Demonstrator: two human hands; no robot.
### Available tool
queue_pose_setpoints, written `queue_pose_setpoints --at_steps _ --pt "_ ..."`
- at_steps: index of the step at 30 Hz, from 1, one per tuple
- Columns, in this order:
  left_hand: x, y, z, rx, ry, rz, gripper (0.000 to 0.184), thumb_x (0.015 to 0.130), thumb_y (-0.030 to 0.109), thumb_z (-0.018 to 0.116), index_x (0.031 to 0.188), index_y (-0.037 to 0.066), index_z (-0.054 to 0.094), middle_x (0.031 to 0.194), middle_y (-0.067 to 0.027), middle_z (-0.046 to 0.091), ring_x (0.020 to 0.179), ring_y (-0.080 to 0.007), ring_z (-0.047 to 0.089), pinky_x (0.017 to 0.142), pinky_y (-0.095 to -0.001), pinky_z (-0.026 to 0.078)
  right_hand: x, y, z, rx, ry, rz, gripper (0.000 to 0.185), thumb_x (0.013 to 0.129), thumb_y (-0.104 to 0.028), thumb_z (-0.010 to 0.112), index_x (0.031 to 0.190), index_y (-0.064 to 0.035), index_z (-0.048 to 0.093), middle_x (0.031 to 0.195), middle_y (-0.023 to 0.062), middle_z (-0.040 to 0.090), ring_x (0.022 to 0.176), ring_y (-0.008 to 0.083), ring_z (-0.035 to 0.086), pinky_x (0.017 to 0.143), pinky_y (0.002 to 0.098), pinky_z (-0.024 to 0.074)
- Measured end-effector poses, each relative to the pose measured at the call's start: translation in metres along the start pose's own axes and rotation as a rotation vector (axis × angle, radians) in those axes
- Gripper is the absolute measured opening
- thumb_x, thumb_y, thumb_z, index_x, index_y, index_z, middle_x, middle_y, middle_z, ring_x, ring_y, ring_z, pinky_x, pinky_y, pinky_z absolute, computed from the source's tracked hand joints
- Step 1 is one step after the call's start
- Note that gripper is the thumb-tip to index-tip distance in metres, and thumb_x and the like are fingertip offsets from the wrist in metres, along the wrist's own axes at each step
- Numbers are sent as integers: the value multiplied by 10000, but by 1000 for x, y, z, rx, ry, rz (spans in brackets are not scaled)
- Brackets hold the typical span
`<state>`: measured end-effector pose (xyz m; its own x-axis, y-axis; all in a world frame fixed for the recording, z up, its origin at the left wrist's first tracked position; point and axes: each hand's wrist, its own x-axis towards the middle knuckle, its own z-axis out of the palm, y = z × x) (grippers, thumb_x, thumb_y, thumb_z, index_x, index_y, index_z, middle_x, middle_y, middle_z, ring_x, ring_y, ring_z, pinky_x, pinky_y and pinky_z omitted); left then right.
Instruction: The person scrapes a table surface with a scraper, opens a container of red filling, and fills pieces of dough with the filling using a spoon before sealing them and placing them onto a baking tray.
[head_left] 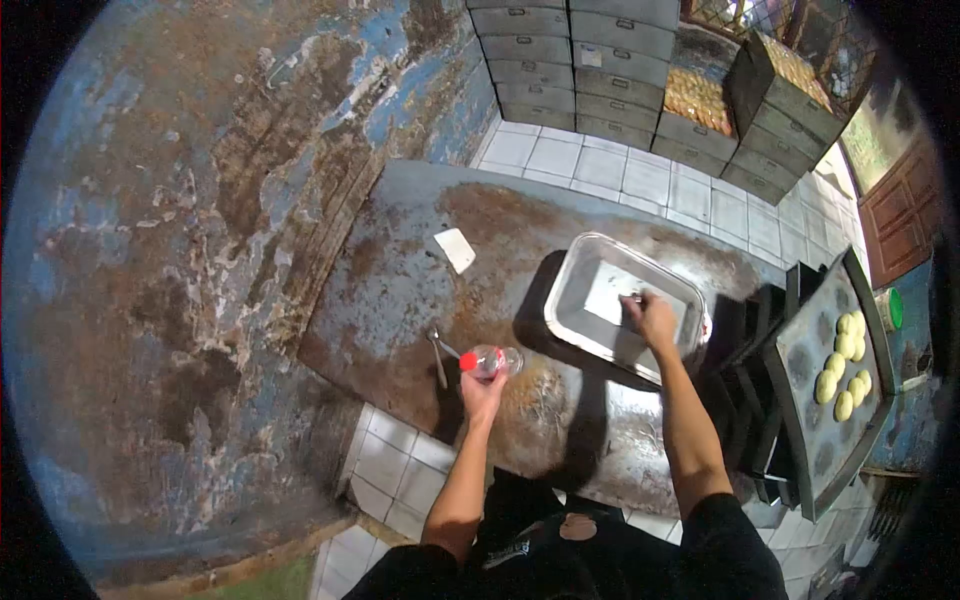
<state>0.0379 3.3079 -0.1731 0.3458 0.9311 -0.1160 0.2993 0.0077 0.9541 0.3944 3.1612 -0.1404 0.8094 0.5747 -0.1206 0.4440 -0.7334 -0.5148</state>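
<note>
A see-through plastic bottle (pixel 490 361) with a red cap lies across the fingers of my left hand (pixel 483 397), which is closed around it just above the worn metal table (pixel 390 260). Next to the bottle, a thin-handled metal utensil (pixel 440 345) and another slim tool (pixel 441 372) lie on the table. My right hand (pixel 652 318) reaches inside a rectangular pale-rimmed tub (pixel 560 300). Its fingers are pinched together, and whatever they hold is too small to name. A bright white patch (pixel 603 295) shows on the tub's floor beneath that hand.
A white flat card or scraper (pixel 455 250) lies farther back on the table. At right, a dark tray (pixel 815 400) bears several pale dough pieces (pixel 845 385). Stacked grey metal boxes (pixel 615 75) stand beyond the table, some filled with baked buns (pixel 697 98). A peeling wall (pixel 200 250) borders the left.
</note>
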Motion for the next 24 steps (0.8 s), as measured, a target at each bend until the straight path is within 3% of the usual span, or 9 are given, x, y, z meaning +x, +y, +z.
queue_pose_setpoints --at_steps 2,5,11,13,15,17,19,22,24 --pt "33 -12 -29 -143 98 140 499 843 84 796 1281 45 559 1207 -71 661 1083 -190 642 981 -357 503 -1 -26 -42 90 152 4 583 905 -617 664 928 -34 670 868 205 728 824 372 721 754 466 543" --pt "89 11 -88 -185 115 61 520 812 65 807 1265 40 554 1211 -76 652 1090 -187 638 976 -349 500 -4 -107 -99 305 257 -97 535 940 -453 718 798 31 539 606 135 503 573 198 421 564 384 388" --pt "238 4 -164 -32 175 97 526 782 100 830 1231 36 563 1154 -99 657 1038 -207 655 934 -343 509 17 -250 -115 150 85 -294 496 975 -454 672 910 37 635 711 202 580 621 240 521 628 408 449" --pt "271 -20 -185 -1 200 134 523 781 110 833 1224 34 566 1127 -97 663 1032 -214 657 926 -346 511 39 -262 -77 72 110 -505 418 973 -418 670 1011 -3 700 1015 218 698 765 379 690 739 464 553" --pt "293 -21 -198 185 179 118 547 788 139 835 1251 38 562 1160 -110 670 1055 -232 664 936 -364 514 50 -291 -56 54 -116 -542 367 960 -394 681 1076 -47 709 1146 178 677 886 394 694 810 458 573" --pt "299 -25 -205 272 169 31 577 781 164 842 1271 42 564 1225 -133 665 1090 -251 666 960 -381 509 67 -309 -25 -67 -198 -658 339 920 -361 714 1112 -82 704 1194 158 648 1009 380 677 863 469 563" --pt "319 -61 -213 235 216 71 634 743 255 878 1233 19 552 1090 -156 717 970 -285 724 877 -407 546 84 -311 21 -95 -170 -797 371 868 -356 739 1132 -99 706 1169 149 646 1088 370 652 891 475 555" --pt "311 -57 -223 118 126 -7 735 758 263 882 1320 22 474 1161 -163 667 1002 -291 698 900 -404 531 109 -311 103 -329 -504 -703 395 823 -398 741 1138 -159 717 1180 148 640 1091 377 648 909 499 544" --pt "305 -84 -223 158 127 47 755 770 279 876 1337 28 445 1178 -156 645 1015 -283 680 907 -405 522 118 -288 143 -271 -514 -757 378 831 -400 730 1128 -166 719 1165 149 645 1091 376 648 909 498 545"
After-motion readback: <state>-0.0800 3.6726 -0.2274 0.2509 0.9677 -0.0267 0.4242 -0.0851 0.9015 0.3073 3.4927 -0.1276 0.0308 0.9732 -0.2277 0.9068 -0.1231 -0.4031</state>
